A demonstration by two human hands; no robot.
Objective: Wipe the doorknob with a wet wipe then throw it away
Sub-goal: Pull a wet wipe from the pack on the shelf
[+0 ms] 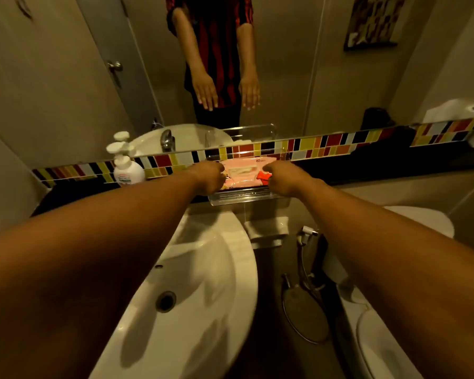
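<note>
Head view: wipe pack (245,172) in clear tray (246,196) is reached by left hand (208,177) and right hand (283,177), finger state not discernible; doorknob (115,66), mirrored only, judged unwiped; no wipe drawn yet.

Pink wipes pack (244,172), multicoloured tile strip (326,144)

I'm looking down into a small home bathroom: white ceramic washbasin (192,283) at lower centre, wall mirror (285,77) above, white toilet (389,337) lower right.
</note>
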